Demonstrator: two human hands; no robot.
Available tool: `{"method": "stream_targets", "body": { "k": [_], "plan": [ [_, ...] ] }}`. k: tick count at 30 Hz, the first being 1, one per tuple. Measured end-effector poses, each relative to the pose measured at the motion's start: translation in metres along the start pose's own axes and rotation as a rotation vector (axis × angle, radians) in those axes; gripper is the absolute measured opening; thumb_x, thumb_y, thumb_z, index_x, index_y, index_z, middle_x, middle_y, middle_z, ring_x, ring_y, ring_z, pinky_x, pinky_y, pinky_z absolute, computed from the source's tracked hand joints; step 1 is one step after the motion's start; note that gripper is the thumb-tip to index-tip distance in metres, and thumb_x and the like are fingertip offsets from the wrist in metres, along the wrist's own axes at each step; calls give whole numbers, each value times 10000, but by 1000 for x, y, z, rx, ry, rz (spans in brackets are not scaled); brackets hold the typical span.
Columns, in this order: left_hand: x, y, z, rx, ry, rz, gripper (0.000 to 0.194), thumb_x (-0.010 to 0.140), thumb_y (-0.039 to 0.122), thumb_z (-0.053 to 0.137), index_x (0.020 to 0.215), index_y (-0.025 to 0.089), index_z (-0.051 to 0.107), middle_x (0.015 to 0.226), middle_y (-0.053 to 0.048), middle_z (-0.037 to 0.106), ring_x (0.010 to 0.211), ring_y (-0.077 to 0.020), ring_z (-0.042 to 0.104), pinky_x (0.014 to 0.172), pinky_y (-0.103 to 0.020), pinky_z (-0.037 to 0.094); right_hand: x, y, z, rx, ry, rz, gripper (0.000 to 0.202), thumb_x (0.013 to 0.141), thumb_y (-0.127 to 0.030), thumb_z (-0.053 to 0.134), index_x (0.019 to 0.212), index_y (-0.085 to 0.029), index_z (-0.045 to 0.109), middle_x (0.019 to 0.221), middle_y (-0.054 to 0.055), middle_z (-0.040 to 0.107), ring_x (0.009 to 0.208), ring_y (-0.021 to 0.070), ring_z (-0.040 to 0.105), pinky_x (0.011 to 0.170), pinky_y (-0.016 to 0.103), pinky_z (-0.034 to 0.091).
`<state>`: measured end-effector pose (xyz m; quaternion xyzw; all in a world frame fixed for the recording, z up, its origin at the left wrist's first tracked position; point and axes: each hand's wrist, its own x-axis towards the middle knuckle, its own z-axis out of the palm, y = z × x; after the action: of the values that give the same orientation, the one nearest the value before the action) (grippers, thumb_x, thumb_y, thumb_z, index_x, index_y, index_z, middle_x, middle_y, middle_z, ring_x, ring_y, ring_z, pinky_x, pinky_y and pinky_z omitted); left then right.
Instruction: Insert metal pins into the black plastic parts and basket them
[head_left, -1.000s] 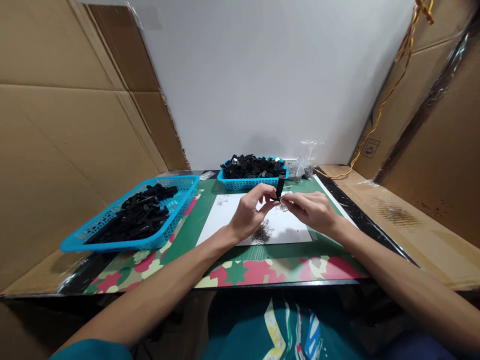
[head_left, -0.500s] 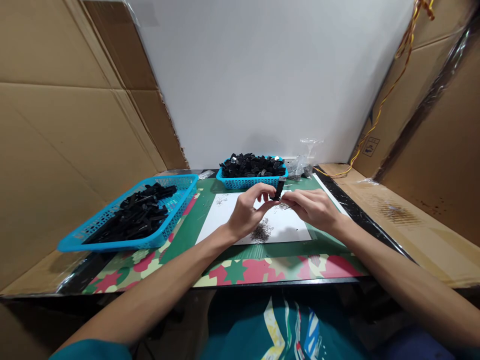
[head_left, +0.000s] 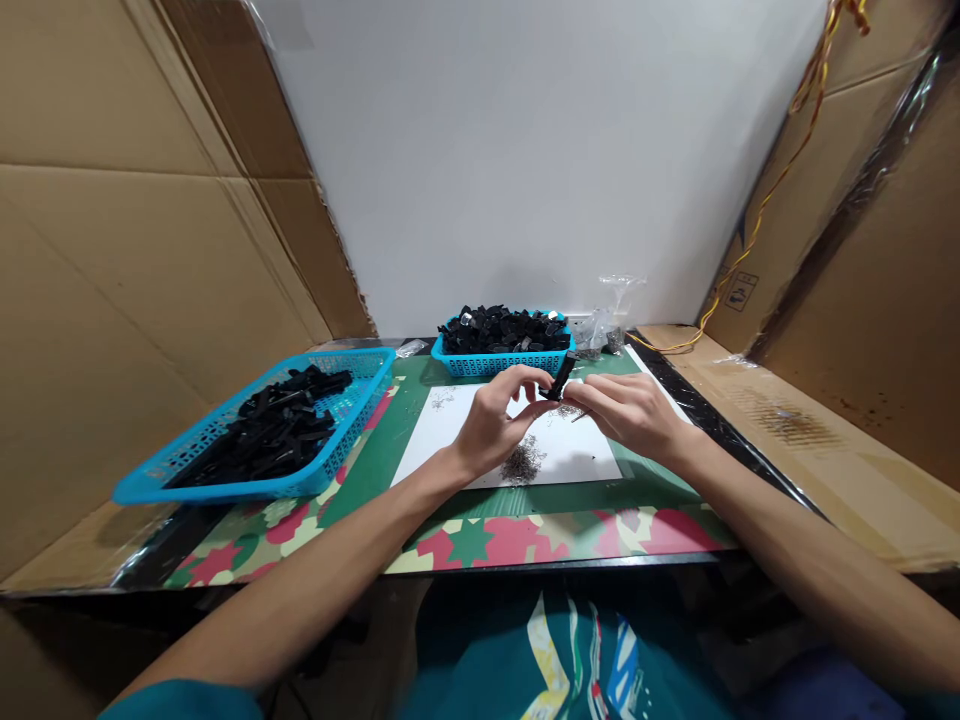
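My left hand (head_left: 499, 420) pinches a small black plastic part (head_left: 561, 375) between thumb and fingers above the white sheet. The part's long piece leans up and to the right. My right hand (head_left: 628, 408) is closed close against the part's lower end. A thin metal tool (head_left: 579, 417) sticks out below its fingers; its kind is hard to make out. Under the hands, a pile of small metal pieces (head_left: 523, 460), like tiny springs or pins, lies on the white sheet (head_left: 427, 440). More small metal bits are partly hidden behind the right hand.
At the left, a large blue basket (head_left: 360, 425) holds long black parts (head_left: 270, 430). A smaller blue basket (head_left: 499, 366) at the back is heaped with black pieces (head_left: 502, 328). Clear plastic bags (head_left: 600, 335) stand beside it. Cardboard walls (head_left: 135, 200) flank the table.
The black part in my left hand has tilted from nearly upright to leaning right. The right fingers have shifted slightly, and the thin tool beneath them shows at a different angle.
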<state>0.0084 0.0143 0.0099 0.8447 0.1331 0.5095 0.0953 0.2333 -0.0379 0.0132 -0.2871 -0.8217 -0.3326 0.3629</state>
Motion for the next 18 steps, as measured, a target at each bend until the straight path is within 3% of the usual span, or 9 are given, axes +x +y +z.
{"method": "stream_targets", "body": {
  "k": [9,18],
  "plan": [
    [-1,0,-1,-6,-30,-20,199,934,223,768,1092,199,650,981,-34,732,766,-119,634,642,-232,513,1,0,0,19,-7,10,242,1083,-148,507,963,-185,714,681,-15,615,576,105,508,555,274,335],
    [-1,5,2,-225,-26,-234,207,930,362,772,984,190,668,1005,-63,742,752,-130,642,669,-263,537,1,-4,6,392,93,278,285,1061,-204,537,932,-208,790,722,18,708,561,107,569,539,242,428]
  ]
}}
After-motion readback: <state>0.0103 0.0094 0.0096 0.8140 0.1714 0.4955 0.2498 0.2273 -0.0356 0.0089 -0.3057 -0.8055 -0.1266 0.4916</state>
